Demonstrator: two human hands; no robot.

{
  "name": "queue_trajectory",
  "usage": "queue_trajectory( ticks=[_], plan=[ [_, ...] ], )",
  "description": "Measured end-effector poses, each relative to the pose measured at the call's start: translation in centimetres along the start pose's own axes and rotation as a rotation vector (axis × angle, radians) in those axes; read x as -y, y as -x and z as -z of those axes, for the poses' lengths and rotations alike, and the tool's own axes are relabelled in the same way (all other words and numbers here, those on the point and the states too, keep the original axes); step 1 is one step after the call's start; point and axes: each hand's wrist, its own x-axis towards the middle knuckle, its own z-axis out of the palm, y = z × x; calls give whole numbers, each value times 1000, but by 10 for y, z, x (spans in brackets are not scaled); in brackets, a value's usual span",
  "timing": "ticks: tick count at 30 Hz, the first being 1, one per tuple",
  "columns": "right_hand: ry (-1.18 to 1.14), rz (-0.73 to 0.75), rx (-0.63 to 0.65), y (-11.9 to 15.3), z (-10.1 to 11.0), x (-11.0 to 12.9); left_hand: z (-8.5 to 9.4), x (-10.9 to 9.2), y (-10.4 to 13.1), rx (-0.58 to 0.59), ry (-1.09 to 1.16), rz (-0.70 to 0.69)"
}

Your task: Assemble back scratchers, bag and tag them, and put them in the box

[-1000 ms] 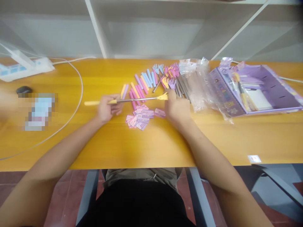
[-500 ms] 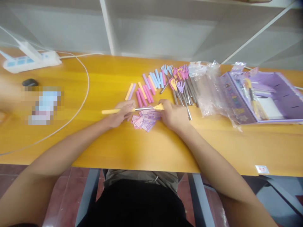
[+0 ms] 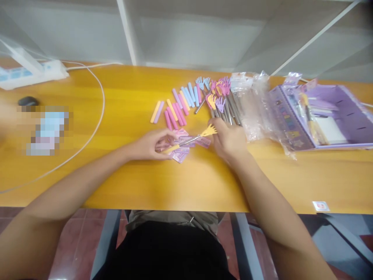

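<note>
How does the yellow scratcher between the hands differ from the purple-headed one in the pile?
Color: the yellow scratcher has a yellow head; the purple-headed scratcher has a purple one.
Pose: the yellow one slants between the left hand and right hand; the purple-headed one lies in the pile.
Handle: the yellow one shows a yellow grip; the purple-headed one's lower end is hidden.
Shared: claw-like heads on metal rods.

The worktop (image 3: 198,186) is viewed from above its near edge, facing forward and steeply down, from head height; its far edge is also taken in.
</note>
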Motion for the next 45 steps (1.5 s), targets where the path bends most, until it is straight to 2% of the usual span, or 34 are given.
queue_trajectory(
  ticks=[2, 4, 7, 9, 11, 14, 16, 18, 22, 29, 33, 35, 37, 42, 45],
  plan=[
    [-8, -22, 13, 0, 1, 4, -1, 0, 1, 36, -133, -3],
    [-49, -67, -1, -1, 1, 5, -1, 1, 2, 52, -172, 14],
    [-183, -150, -66, -1, -2, 3, 1, 1, 2, 4, -57, 51],
    [-275, -145, -78, -2, -5, 4, 3, 0, 1, -70, 96, 81],
    [-318, -34, -31, -1, -6, 10, 5, 1, 0, -172, 237, 114],
    [-300, 267, 98, 3, -9, 28, 9, 5, -2, -296, 371, 131],
    [-289, 448, 192, 6, -12, 43, 11, 7, -3, -318, 412, 134],
    [-295, 551, 268, 8, -17, 55, 11, 7, -4, -325, 422, 149],
    [-307, 584, 313, 7, -24, 61, 9, 2, -4, -304, 385, 144],
    [-311, 637, 224, 3, -27, 52, 9, -1, 0, -266, 321, 147],
    [-361, 644, 224, 2, -26, 49, 9, 1, 0, -255, 309, 154],
    [-367, 614, 221, 0, -23, 44, 10, 2, 0, -254, 306, 155],
    [-310, 503, 168, -3, -20, 35, 10, 3, 0, -256, 304, 155],
    [5, -51, -103, -10, -17, -7, 9, 2, 0, -270, 296, 173],
    [111, -280, -148, -11, -15, -36, 8, 1, 0, -268, 293, 182]
  ],
)
